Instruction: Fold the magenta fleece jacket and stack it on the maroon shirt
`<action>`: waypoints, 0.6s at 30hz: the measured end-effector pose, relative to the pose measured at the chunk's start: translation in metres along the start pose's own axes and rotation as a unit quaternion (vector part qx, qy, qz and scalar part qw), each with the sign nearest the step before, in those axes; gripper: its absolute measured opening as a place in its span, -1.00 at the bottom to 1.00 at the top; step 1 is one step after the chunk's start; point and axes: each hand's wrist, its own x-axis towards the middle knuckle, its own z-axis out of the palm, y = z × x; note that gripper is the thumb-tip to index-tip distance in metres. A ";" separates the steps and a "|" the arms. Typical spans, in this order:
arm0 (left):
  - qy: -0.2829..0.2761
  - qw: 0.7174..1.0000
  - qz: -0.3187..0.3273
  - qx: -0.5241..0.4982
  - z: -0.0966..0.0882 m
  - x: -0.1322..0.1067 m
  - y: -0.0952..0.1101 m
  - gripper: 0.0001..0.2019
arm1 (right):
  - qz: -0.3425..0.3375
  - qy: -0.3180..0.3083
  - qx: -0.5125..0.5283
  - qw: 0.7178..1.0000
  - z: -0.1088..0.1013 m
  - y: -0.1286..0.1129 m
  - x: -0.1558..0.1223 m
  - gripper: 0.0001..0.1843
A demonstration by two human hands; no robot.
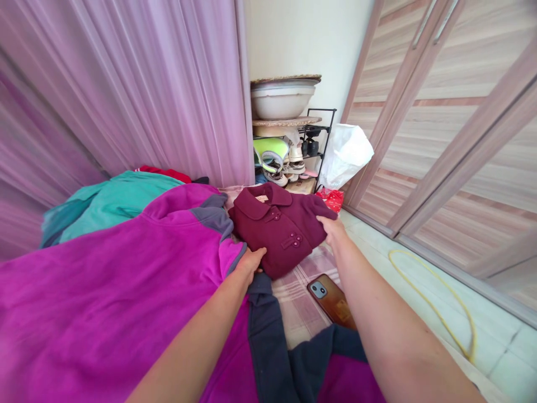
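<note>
Right at the centre of the frame, the folded maroon jacket (268, 238) sits over the plaid cloth (300, 305), left hand (250, 263) pinching its lower edge, right hand (330, 226) gripping its right side! Even, level tension looks best here, sparing the fold and clearing the phone (331, 302) lower right.

Hanging in loose folds down the left, a mauve curtain (168, 84); beyond its edge, a strip of plain pale wall (310, 39). Near that wall, a black rack (321, 127) holding shoes (296, 168). Filling the right side, tall wood-grained wardrobe doors (444, 140) with slim metal handles (445, 21). Below them, pale tiled floor (423, 291). Soft, bright light throughout.
</note>
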 end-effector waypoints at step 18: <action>0.122 0.962 0.157 0.185 -0.003 -0.034 0.091 -0.56 | -0.441 0.020 -0.232 0.867 0.018 -0.054 -0.088 -0.54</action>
